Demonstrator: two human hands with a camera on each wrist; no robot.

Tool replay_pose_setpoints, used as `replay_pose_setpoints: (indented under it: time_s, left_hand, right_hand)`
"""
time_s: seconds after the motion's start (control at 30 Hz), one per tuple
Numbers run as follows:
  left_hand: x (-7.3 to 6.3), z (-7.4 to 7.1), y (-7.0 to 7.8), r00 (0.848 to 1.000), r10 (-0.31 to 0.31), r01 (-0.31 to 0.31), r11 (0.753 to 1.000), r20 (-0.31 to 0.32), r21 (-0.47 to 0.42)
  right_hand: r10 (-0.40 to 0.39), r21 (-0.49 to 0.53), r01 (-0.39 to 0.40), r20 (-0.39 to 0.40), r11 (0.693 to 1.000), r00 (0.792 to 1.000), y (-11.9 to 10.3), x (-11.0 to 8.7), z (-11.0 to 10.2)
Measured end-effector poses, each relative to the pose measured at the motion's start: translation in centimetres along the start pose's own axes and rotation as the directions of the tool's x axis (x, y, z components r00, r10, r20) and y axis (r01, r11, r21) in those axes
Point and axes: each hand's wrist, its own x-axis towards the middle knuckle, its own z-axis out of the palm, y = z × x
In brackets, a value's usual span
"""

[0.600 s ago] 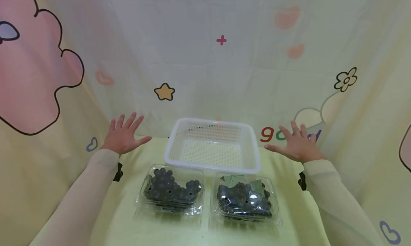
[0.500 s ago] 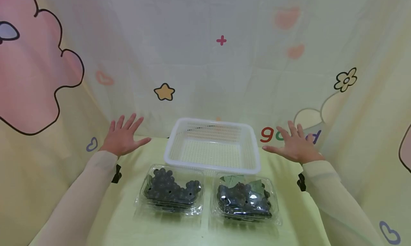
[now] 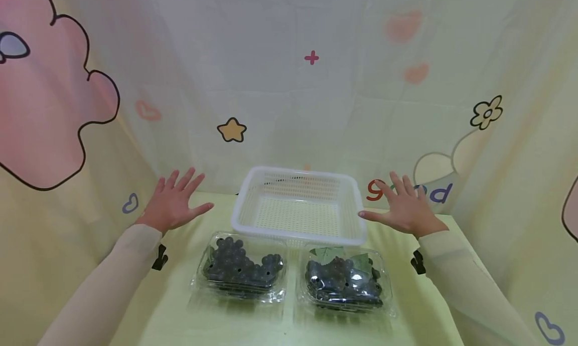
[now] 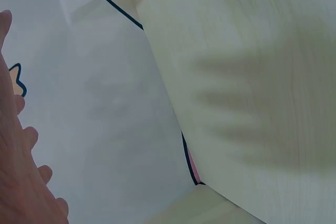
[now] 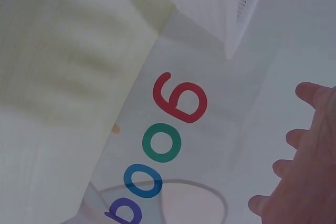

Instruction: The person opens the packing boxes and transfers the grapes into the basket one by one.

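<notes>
My left hand (image 3: pixel 173 203) hovers over the table's left side with fingers spread, holding nothing. Opposite it, my right hand (image 3: pixel 406 210) is also spread and bare, its thumb tip appearing close to the right rim of a white plastic basket (image 3: pixel 298 236). The basket has a perforated bottom and holds nothing. In front of it lie two clear clamshell boxes of dark grapes. The left box (image 3: pixel 239 268) shows a bunch with a bit of leaf at its left; the right box (image 3: pixel 346 278) has green leaves on top. Both lids look closed. Each wrist view shows part of its hand at the edge.
The pale yellow table (image 3: pixel 235 326) ends at a printed cloth backdrop (image 3: pixel 289 85) behind the basket. More cloth hangs on the left and right. Colourful letters (image 5: pixel 161 142) on the backdrop show in the right wrist view.
Both hands have come slightly lower in the head view. The right hand has also shifted left toward the basket. Basket and grape boxes have stayed put.
</notes>
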Motion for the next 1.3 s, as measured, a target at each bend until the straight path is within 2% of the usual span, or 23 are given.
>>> replay_pose_setpoints:
  time_s: [0.23,0.63,0.83,1.07,1.3]
  left_hand:
    - [-0.8,0.5,0.9,1.000,0.023,-0.022,0.999,-0.015,0.033]
    - [-2.6,0.6,1.9,0.996,0.048,-0.050,0.999,-0.069,-0.021]
    - [-3.7,0.9,2.1,0.997,0.035,-0.038,0.999,-0.075,-0.032]
    - [-5.1,1.2,2.6,0.997,0.003,-0.010,0.996,-0.074,-0.089]
    - [-6.4,1.3,3.0,0.998,-0.011,0.004,0.995,-0.068,-0.097]
  right_hand:
    - [-0.043,0.032,0.044,-0.014,0.999,0.999,-1.5,-0.3,0.3]
    - [-0.126,0.001,0.126,-0.047,0.992,0.991,-3.9,-0.9,1.1]
    - [-0.168,0.027,0.170,-0.073,0.985,0.983,-5.4,-1.4,1.7]
    - [-0.201,0.050,0.207,-0.102,0.977,0.974,-7.6,-2.1,2.2]
    - [-0.238,0.054,0.245,-0.111,0.968,0.965,-9.5,-2.5,2.7]
